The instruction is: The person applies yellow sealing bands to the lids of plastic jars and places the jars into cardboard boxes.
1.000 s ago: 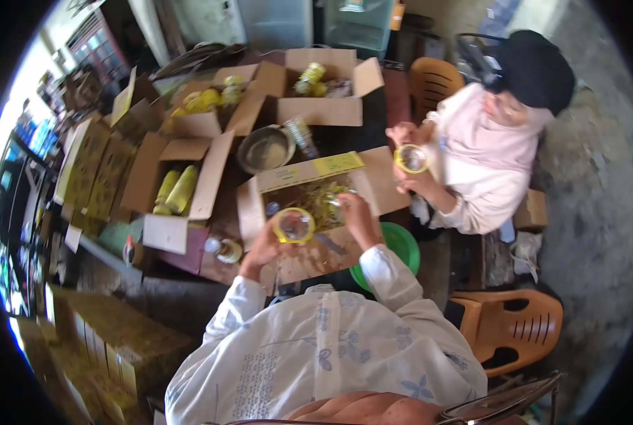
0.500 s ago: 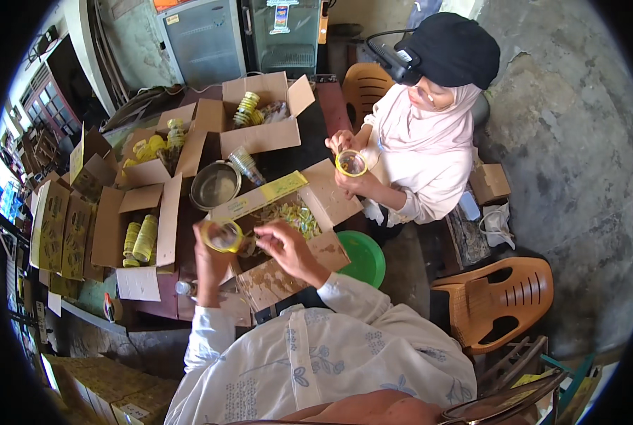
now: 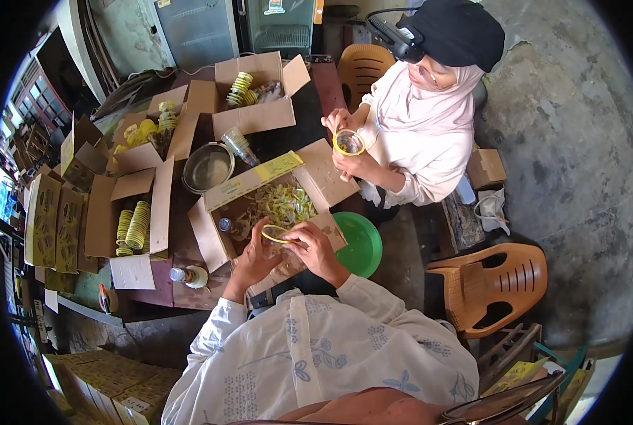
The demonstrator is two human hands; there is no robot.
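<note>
My left hand (image 3: 255,266) closes round a clear cup with a yellow rim (image 3: 275,234), above the near side of an open cardboard carton (image 3: 204,237). My right hand (image 3: 315,249) grips the same rim from the right, its fingertips at the edge. Most of the cup's body is hidden by my hands. Inside the carton lie loose yellow-green strips (image 3: 285,202) and a small clear round item (image 3: 224,224). Across the table a co-worker's hands (image 3: 355,159) hold a similar yellow-rimmed cup (image 3: 349,142).
A green basin (image 3: 362,248) stands right of the carton. A metal bowl (image 3: 209,168) and a stack of clear cups (image 3: 239,145) lie beyond it. To the left are a small bottle (image 3: 190,275) and a carton of yellow lids (image 3: 138,225). An orange chair (image 3: 497,290) stands at right.
My left hand has brought the cup down and right, over the carton. My right hand has moved lower and right and now grips the rim. The view has shifted slightly.
</note>
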